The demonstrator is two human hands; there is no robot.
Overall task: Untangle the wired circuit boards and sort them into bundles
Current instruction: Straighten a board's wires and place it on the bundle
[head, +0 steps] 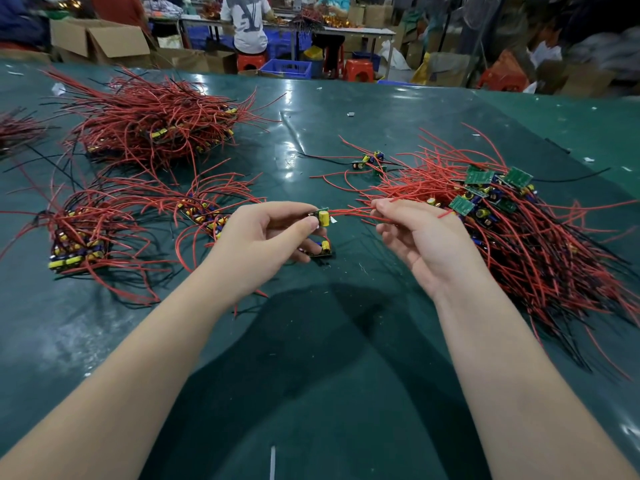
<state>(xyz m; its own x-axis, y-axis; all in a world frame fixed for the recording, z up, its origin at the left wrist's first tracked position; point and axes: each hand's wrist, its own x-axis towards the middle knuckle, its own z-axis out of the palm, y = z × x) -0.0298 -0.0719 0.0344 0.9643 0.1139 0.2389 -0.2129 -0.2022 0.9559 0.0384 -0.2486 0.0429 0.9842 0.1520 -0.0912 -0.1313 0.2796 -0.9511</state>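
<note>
Workshop, green table (311, 341) | left hand (263, 237) pinches board (320, 216) by thumb and fingers, a second board (320, 249) just below it | right hand (415, 244) pinches its red wires (353, 212), drawn from tangle (502, 216) at right | advice: hold board firm, slide fingers along wires to straighten, then lay on bundle (204, 213) at left.

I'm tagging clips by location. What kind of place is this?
Probably a small electronics assembly workshop: heaps of red-wired green circuit boards lie on a wide green-covered worktable, with open brown cardboard boxes and other workers at a long grey bench behind.
</note>
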